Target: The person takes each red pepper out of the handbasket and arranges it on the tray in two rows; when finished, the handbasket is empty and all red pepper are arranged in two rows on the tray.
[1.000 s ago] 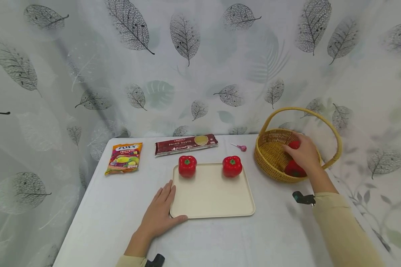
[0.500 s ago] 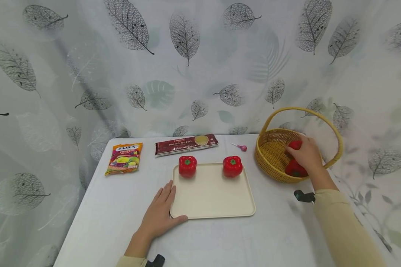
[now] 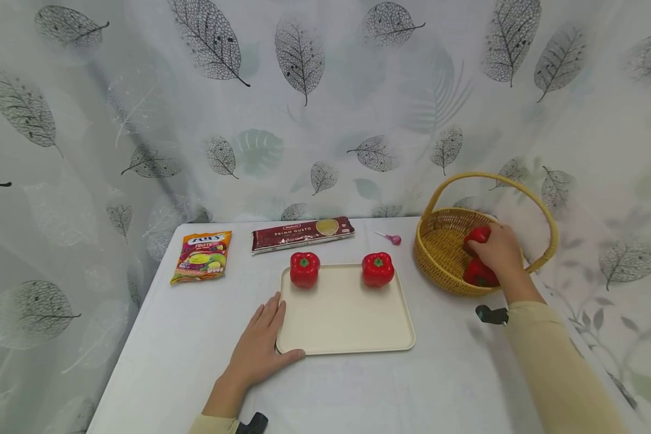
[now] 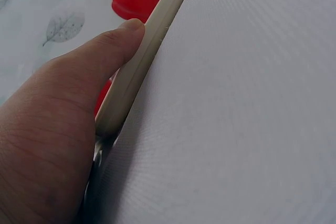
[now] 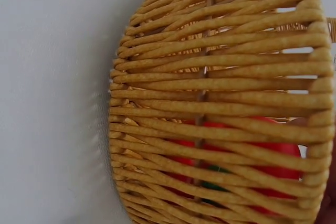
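The right hand [image 3: 501, 248] grips a red pepper [image 3: 478, 234] in the basket [image 3: 439, 274], with another pepper [image 3: 480, 275] just beside the hand, so this looks like the grabbing step and probably needs a careful lift next, while the left hand [image 3: 259, 349] lies stretched out, touching the tray [image 3: 347, 319].

My views re: basket [image 3: 446, 254]
Head: above, fwd/down; L wrist: well apart; R: v. near, side-on; all share it.

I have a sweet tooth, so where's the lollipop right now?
In the head view, the lollipop lies right of centre at the back of the table, between the dark red packet and the wicker basket.
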`<state>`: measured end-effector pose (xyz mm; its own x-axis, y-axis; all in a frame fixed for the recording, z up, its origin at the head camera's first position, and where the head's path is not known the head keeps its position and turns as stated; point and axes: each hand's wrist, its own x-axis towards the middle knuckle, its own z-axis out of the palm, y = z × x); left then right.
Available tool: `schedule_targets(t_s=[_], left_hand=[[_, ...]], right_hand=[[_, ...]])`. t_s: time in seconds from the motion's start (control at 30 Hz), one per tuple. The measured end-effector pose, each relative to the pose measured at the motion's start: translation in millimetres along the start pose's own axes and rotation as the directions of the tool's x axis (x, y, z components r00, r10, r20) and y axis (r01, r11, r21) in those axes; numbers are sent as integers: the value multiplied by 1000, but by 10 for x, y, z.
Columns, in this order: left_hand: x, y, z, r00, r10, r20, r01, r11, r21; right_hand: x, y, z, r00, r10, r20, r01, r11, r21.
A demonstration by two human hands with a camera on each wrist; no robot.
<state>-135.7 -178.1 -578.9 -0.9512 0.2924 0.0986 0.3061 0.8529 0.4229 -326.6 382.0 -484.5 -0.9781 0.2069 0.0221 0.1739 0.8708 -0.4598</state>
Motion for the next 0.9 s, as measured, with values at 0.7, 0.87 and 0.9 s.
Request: schedule_targets(t_s=[0.7,0.87,0.9], left_hand=[[7,-6,1,1000,-2,8,2,1000,3],[5,-1,-11,1000,-4,13,4,1000,3],[6,-1,-12,1000,-5,14,5,1000,2]], right_hand=[[27,-111,72,972,-200,125,204,979,-21],[-3,-161,79,956,-245,159,246,969,13],[-9,-167,85,955,-251,156,251,968,20]])
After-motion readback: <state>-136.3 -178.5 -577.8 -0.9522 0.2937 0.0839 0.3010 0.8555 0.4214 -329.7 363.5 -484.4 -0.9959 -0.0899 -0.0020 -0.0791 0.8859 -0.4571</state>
